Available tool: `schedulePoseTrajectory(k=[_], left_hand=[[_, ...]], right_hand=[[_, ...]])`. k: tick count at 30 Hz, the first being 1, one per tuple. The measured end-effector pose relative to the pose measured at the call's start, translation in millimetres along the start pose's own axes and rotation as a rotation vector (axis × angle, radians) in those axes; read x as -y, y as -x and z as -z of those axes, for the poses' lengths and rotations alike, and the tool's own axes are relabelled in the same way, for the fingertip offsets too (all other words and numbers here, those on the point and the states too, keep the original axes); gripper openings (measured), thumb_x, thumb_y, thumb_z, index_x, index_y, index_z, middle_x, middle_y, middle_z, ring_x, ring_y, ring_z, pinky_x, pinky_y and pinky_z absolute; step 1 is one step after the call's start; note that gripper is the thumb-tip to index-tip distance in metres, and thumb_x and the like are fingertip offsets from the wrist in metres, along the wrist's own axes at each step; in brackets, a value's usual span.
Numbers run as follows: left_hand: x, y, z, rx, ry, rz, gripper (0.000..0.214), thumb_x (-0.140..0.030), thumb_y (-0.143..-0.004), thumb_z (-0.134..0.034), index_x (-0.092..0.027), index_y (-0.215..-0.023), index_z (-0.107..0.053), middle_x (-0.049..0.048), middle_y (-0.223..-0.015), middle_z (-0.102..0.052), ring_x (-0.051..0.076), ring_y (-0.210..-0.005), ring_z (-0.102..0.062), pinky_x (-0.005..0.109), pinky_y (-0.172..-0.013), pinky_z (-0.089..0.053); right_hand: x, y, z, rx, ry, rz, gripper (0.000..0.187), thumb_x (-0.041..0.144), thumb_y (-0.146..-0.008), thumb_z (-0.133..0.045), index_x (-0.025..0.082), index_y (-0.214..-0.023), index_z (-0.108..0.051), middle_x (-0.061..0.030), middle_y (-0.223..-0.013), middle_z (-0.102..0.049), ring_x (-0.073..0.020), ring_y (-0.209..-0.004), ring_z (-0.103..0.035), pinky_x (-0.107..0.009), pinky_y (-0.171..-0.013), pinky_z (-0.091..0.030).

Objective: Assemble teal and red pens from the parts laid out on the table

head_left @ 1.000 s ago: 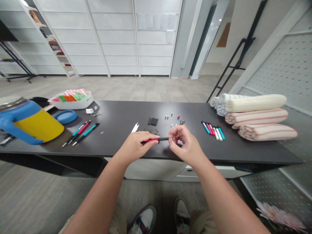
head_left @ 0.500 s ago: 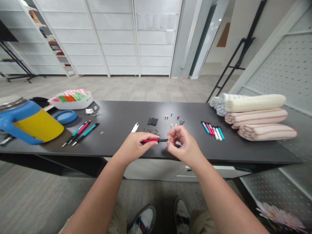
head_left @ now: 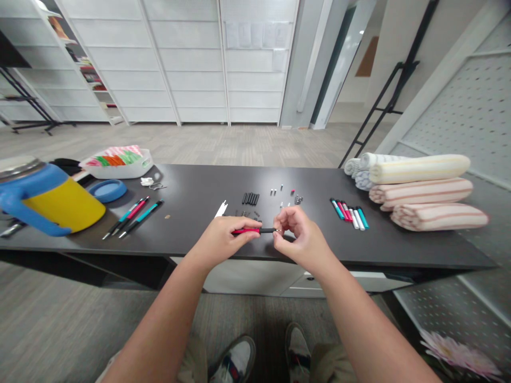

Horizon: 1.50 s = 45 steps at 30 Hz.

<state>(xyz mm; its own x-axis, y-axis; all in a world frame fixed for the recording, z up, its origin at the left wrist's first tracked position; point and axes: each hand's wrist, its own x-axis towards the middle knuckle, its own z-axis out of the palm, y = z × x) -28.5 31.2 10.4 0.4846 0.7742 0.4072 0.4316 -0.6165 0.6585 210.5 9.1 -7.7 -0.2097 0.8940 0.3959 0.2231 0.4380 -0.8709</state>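
Note:
A red pen (head_left: pixel 246 231) with a black grip section lies level across the space between my hands. Wrapped round its red barrel is my left hand (head_left: pixel 217 236). The fingers of my right hand (head_left: pixel 297 234) pinch at the far end of the black grip, where a small silvery pen tip (head_left: pixel 277 230) shows partly between them. Just beyond my hands on the table are several black grip sleeves (head_left: pixel 250 199) in a row, small metal parts (head_left: pixel 298 199), short white pieces (head_left: pixel 273 192) and thin white sticks (head_left: pixel 221 208).
Assembled pens (head_left: pixel 141 218) lie at the left, near a blue-and-yellow jug (head_left: pixel 59 199), a blue lid (head_left: pixel 107 190) and a white basket (head_left: pixel 120 169). To the right are several coloured barrels (head_left: pixel 349 214) and rolled towels (head_left: pixel 423 191) on the dark table (head_left: pixel 191 181).

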Motion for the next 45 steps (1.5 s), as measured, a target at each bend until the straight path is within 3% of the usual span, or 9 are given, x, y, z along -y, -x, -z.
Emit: schedulePoseTrajectory(k=[12,16,19,22,24,27,31,45], left_hand=[[0,0,-0.5,0.010,-0.040,-0.037,0.017,-0.029,-0.098,-0.069,-0.024,-0.111,-0.080,0.0017,-0.106,-0.084,0.017,-0.094,-0.078,0.024,-0.081,-0.058],[-2,0,0.5,-0.008,-0.047,-0.041,0.019,-0.032,-0.101,-0.066,-0.023,-0.112,-0.079,0.0037,-0.109,-0.083,0.018,-0.098,-0.077,0.025,-0.087,-0.058],[-2,1,0.8,-0.082,-0.042,0.002,0.020,-0.033,-0.100,-0.065,-0.022,-0.111,-0.078,0.0041,-0.109,-0.082,0.018,-0.098,-0.077,0.027,-0.092,-0.058],[0,1,0.1,-0.149,-0.034,0.080,0.021,-0.035,-0.099,-0.065,-0.022,-0.111,-0.077,0.0030,-0.101,-0.083,0.017,-0.089,-0.078,0.026,-0.086,-0.059],[0,1,-0.6,-0.161,-0.045,0.102,0.021,-0.036,-0.098,-0.067,-0.022,-0.109,-0.078,0.0019,-0.096,-0.083,0.017,-0.084,-0.077,0.025,-0.080,-0.058],[-1,-1,-1.7,-0.148,-0.080,0.089,0.019,-0.037,-0.097,-0.069,-0.023,-0.104,-0.078,0.0009,-0.095,-0.083,0.016,-0.083,-0.076,0.024,-0.078,-0.057],[-2,-2,-2.7,-0.138,-0.107,0.063,0.017,-0.037,-0.097,-0.070,-0.023,-0.101,-0.079,0.0008,-0.098,-0.083,0.016,-0.086,-0.076,0.024,-0.082,-0.057],[-4,-2,-2.8,-0.148,-0.099,0.079,0.018,-0.038,-0.097,-0.069,-0.023,-0.099,-0.079,0.0005,-0.095,-0.083,0.017,-0.084,-0.076,0.024,-0.078,-0.057]], right_hand=[[-3,1,-2,-0.012,0.044,0.011,0.028,0.013,-0.082,-0.068,0.026,-0.104,-0.055,0.0001,-0.094,-0.066,-0.0170,-0.087,-0.066,-0.031,-0.083,-0.055],[5,-2,9,-0.026,0.083,0.041,0.023,0.020,-0.088,-0.070,0.026,-0.106,-0.057,-0.0028,-0.101,-0.070,-0.0185,-0.088,-0.069,-0.034,-0.086,-0.056],[4,-7,34,-0.193,0.194,0.062,0.013,0.030,-0.097,-0.063,0.025,-0.108,-0.061,-0.0063,-0.104,-0.072,-0.0207,-0.089,-0.069,-0.035,-0.083,-0.057],[-9,-12,63,-0.396,0.519,0.005,0.020,0.031,-0.102,-0.054,0.022,-0.112,-0.068,-0.0083,-0.100,-0.072,-0.0226,-0.083,-0.068,-0.037,-0.080,-0.055],[-23,-15,76,-0.348,0.741,0.010,0.030,0.025,-0.101,-0.051,0.019,-0.122,-0.071,-0.0115,-0.105,-0.071,-0.0254,-0.087,-0.067,-0.041,-0.087,-0.054],[-44,-17,81,-0.234,0.894,-0.005,0.042,0.018,-0.098,-0.049,0.018,-0.134,-0.071,-0.0149,-0.114,-0.066,-0.0287,-0.098,-0.068,-0.041,-0.092,-0.054],[-55,-19,76,-0.156,0.965,-0.023,0.047,0.015,-0.097,-0.048,0.019,-0.138,-0.071,-0.0143,-0.117,-0.063,-0.0276,-0.098,-0.068,-0.040,-0.091,-0.055],[-52,-22,75,-0.148,1.008,-0.044,0.039,0.019,-0.098,-0.052,0.021,-0.132,-0.072,-0.0137,-0.118,-0.065,-0.0278,-0.099,-0.069,-0.039,-0.092,-0.055]])
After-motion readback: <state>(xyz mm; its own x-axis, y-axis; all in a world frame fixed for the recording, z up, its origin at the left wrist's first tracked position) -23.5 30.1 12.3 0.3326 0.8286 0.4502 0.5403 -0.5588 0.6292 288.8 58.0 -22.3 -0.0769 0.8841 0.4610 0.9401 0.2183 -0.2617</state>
